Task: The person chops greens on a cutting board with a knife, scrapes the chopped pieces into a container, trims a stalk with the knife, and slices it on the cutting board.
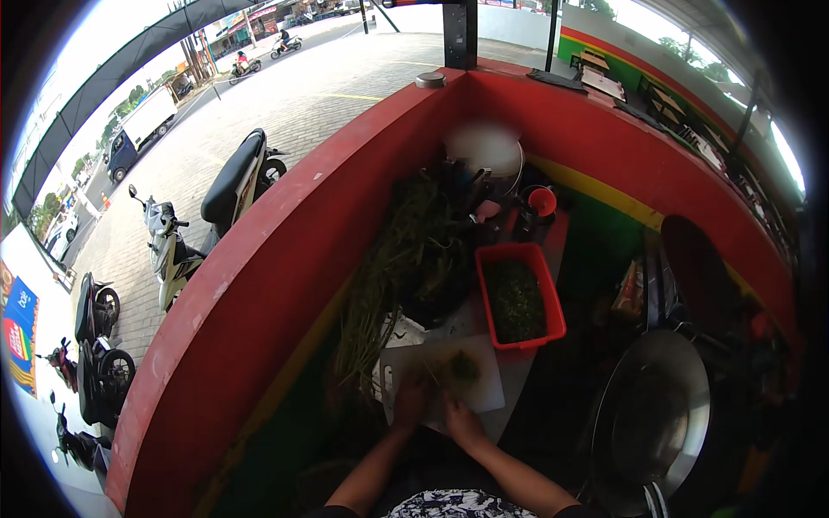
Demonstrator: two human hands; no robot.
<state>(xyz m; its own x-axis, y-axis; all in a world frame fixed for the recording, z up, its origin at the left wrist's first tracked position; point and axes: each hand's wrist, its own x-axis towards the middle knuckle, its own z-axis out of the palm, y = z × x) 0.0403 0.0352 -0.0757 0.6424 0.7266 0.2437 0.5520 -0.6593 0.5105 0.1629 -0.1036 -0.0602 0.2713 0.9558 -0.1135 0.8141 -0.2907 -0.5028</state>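
Note:
A white cutting board (490, 393) lies in front of me, with a small heap of chopped greens (465, 369) on it. My right hand (464, 423) is closed around the handle of a knife (432, 373), whose thin blade points away and to the left over the board. On the board's left part rests my left hand (411, 402), close beside the blade. Its fingers look curled, but shadow hides what they hold, if anything. Just beyond the board stands a red plastic basin (563, 331) with chopped greens (515, 298) inside.
Long-stemmed leafy greens (380, 268) are piled left of the board. Behind them are a white bucket (485, 148) and a red funnel (541, 201). A large wok (654, 414) sits at my right. A red low wall (285, 224) curves around; parked motorbikes (233, 186) stand outside.

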